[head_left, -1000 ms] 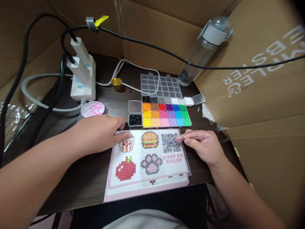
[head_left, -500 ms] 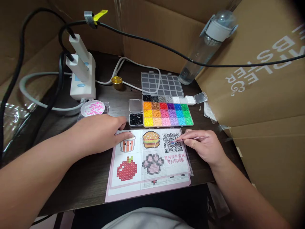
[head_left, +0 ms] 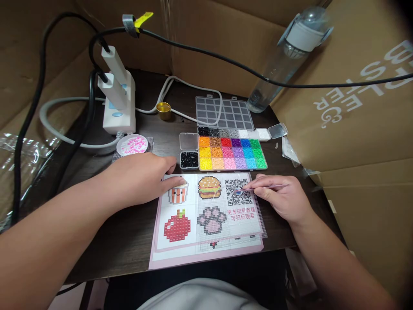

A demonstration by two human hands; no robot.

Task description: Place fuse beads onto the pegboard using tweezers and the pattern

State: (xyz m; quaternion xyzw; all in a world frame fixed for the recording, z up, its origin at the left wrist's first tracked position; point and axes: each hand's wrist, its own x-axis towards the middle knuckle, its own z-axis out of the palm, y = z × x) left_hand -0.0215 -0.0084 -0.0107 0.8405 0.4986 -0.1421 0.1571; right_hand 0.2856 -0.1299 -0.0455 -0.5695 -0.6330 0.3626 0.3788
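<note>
My right hand (head_left: 284,197) pinches slim tweezers (head_left: 267,187), whose tip lies over the QR code on a pattern sheet (head_left: 177,254). The sheet carries pixel pictures of a popcorn cup, a burger, a red fruit and a paw. A clear pegboard (head_left: 262,215) covers the sheet's right part. My left hand (head_left: 142,176) rests at the sheet's upper left, thumb stretched onto the popcorn picture and apart from the bent fingers; it holds nothing. Just beyond the sheet are a bead box (head_left: 232,170) with many colours and a small case of black beads (head_left: 189,160).
A white dish (head_left: 132,145) of pink and white beads sits beyond my left wrist, near a power strip (head_left: 119,118). Behind are a gold cup (head_left: 164,111), a clear lid (head_left: 225,113) and a water bottle (head_left: 280,64). A black cable (head_left: 206,52) hangs across; cardboard walls (head_left: 371,142) enclose the table.
The whole view has shifted, so everything appears slightly farther right. Both hands keep nearly the same places on the sheet, and the tweezers remain over the QR code.
</note>
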